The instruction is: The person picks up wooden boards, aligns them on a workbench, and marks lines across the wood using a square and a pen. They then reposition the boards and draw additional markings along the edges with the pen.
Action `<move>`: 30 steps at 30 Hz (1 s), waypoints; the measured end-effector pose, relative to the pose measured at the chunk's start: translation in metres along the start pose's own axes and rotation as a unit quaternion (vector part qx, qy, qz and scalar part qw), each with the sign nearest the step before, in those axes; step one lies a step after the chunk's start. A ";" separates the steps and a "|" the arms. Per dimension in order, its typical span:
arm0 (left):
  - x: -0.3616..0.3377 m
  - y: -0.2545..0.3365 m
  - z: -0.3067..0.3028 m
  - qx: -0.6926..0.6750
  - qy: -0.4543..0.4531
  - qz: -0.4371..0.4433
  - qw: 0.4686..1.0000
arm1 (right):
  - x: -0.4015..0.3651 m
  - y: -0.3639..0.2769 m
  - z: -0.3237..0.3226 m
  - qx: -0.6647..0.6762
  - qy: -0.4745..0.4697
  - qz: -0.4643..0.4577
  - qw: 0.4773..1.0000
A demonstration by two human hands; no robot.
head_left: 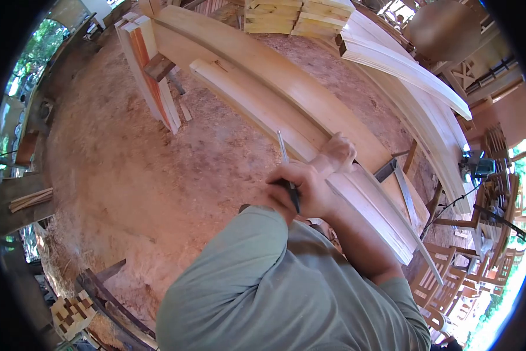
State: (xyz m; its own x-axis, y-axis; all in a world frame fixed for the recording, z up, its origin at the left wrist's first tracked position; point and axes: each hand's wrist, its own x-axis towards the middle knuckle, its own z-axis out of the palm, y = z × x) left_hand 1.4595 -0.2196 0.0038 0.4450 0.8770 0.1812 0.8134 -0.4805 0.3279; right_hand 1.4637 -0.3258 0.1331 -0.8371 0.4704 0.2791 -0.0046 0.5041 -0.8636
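Note:
My forearms cross in front of my chest. My right hand (302,182) is closed around a slender tool with a pale shiny shaft (283,146) and a black tapered end that sticks out below the fist. Beyond it my left hand (338,153) is curled, resting over the long wooden board (257,114); what its fingers hold, if anything, is hidden. My left wrist passes behind the right hand. A narrower wooden strip (371,219) runs along the board beside my right forearm.
Upright planks (148,73) stand at the board's far end. Stacked lumber (295,17) lies at the back, with long pale planks (403,70) at right. A power tool (479,167) sits on those planks. Wooden chairs (444,275) crowd the right side. Cut blocks (72,313) lie lower left.

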 end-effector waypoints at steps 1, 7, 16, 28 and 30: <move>0.001 0.000 0.000 -0.001 -0.004 0.001 1.000 | 0.003 0.004 0.004 0.004 0.002 -0.024 1.000; 0.000 0.001 0.001 -0.004 0.010 -0.005 1.000 | 0.009 0.012 0.004 -0.038 -0.022 -0.028 0.999; 0.000 0.002 -0.001 -0.012 0.002 -0.012 1.000 | 0.009 0.009 0.006 -0.076 0.006 -0.046 0.996; 0.002 0.000 0.006 -0.024 0.012 -0.002 1.000 | -0.011 0.017 0.007 -0.117 0.065 -0.080 0.988; 0.002 0.000 0.005 -0.025 0.014 -0.002 1.000 | -0.013 0.021 0.007 -0.119 0.066 -0.091 0.986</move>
State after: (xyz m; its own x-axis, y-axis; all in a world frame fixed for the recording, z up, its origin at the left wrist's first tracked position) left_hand 1.4624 -0.2180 -0.0006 0.4298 0.8791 0.2060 0.7954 -0.4766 0.3744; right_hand 1.4705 -0.3267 0.1080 -0.7555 0.4394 0.4860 -0.0058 0.7373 -0.6755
